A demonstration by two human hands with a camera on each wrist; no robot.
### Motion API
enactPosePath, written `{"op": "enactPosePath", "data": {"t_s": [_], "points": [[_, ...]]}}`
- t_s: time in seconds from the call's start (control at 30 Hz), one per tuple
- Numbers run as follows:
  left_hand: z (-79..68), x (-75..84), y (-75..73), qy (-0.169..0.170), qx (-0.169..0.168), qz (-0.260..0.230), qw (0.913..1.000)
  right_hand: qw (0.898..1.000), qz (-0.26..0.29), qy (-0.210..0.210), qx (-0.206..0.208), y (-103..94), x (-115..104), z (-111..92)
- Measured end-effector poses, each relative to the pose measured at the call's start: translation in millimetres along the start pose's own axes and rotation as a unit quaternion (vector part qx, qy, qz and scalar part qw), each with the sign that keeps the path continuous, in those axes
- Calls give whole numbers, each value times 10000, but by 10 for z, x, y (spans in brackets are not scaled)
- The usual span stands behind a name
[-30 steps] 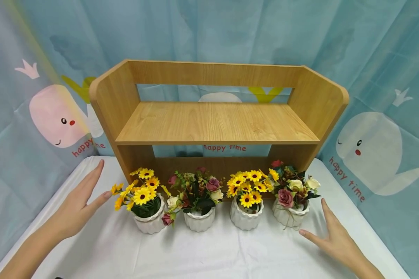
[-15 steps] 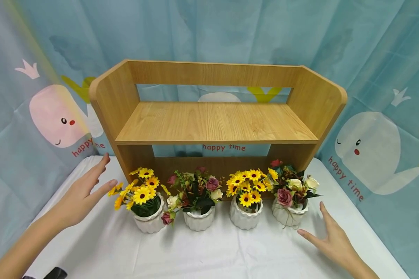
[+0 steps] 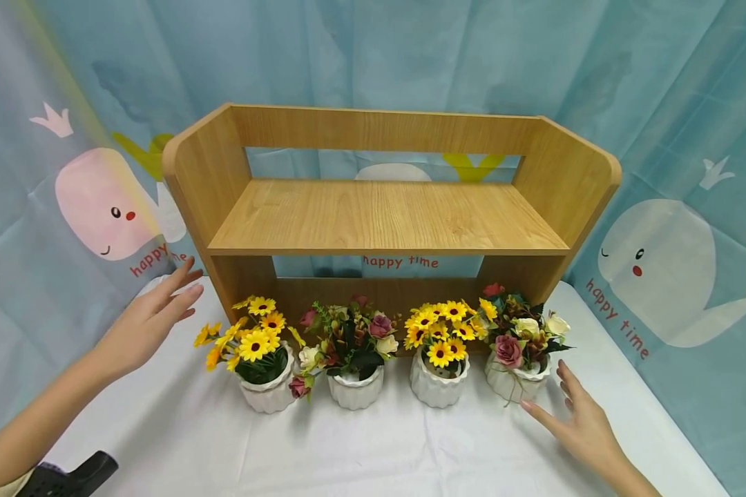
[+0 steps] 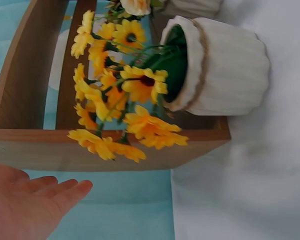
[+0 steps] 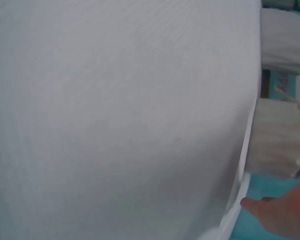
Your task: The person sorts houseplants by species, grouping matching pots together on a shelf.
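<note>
My left hand (image 3: 139, 328) hovers left of a white fluted pot (image 3: 270, 390) of yellow artificial sunflowers (image 3: 255, 345), fingers loosely bent and holding nothing. In the left wrist view that hand (image 4: 27, 207) appears apart from the pot (image 4: 230, 67), which has twine round its rim. My right hand (image 3: 581, 421) is beside the rightmost pot (image 3: 516, 379) of roses, thumb and fingers spread around its near right side. The right wrist view shows this hand (image 5: 285, 210) close to the pot (image 5: 275, 137). Between them stand a rose pot (image 3: 356, 392) and another sunflower pot (image 3: 438, 383).
A two-tier wooden shelf (image 3: 385, 214) rises behind the row of pots, its upper board bare. White cloth (image 3: 373, 455) covers the table. Blue curtains (image 3: 373, 55) printed with whales hang around it. A black device (image 3: 74, 476) sits by my left wrist.
My left hand has risen and moved forward, its fingers bending more, and the black device has come into view. My right hand has shifted slightly left toward the rightmost pot. The pots stay put.
</note>
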State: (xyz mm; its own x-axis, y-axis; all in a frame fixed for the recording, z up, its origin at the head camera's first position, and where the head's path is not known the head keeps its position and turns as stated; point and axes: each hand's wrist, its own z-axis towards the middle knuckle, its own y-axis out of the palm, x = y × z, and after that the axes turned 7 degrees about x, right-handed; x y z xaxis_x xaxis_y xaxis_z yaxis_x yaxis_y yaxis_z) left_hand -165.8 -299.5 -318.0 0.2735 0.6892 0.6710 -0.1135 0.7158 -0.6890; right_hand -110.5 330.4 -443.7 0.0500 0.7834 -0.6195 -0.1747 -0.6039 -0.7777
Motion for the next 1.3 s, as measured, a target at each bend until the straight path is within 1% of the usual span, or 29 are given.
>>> {"op": "enactPosePath", "data": {"t_s": [0.1, 0.17, 0.27, 0.33, 0.4, 0.53, 0.7, 0.83, 1.03, 1.17, 1.27, 1.3], "points": [[57, 17, -11, 58, 3, -582, 9983, 9997, 223, 83, 52, 31, -50, 2], [88, 34, -19, 83, 32, -860, 9963, 9993, 307, 180, 60, 52, -80, 7], [131, 79, -29, 72, 98, -1044, 9945, 9983, 410, 410, 13, 79, -119, 21], [157, 123, -30, 88, 138, -1081, 9940, 9972, 505, 557, -32, 97, -137, 34], [181, 172, -25, 78, 172, -1083, 9939, 9958, 664, 627, -55, 119, -141, 41], [217, 253, -7, 32, 253, -1020, 9945, 9930, 1007, 609, 45, 187, -140, 40], [251, 314, 16, 44, 332, -925, 9952, 9897, 1306, 446, 387, 274, -159, 23], [272, 339, 27, 33, 433, -783, 9960, 9886, 1326, 316, 642, 322, -181, 10], [298, 372, 38, -65, 539, -597, 9967, 9848, 1420, 483, 875, 376, -216, 10], [306, 388, 45, -92, 567, -472, 9972, 9808, 1552, 680, 967, 417, -278, 15], [307, 379, 50, -92, 597, -401, 9974, 9771, 1675, 734, 1087, 455, -324, 19], [307, 376, 51, -86, 605, -392, 9974, 9760, 1705, 691, 1169, 468, -332, 20]]}}
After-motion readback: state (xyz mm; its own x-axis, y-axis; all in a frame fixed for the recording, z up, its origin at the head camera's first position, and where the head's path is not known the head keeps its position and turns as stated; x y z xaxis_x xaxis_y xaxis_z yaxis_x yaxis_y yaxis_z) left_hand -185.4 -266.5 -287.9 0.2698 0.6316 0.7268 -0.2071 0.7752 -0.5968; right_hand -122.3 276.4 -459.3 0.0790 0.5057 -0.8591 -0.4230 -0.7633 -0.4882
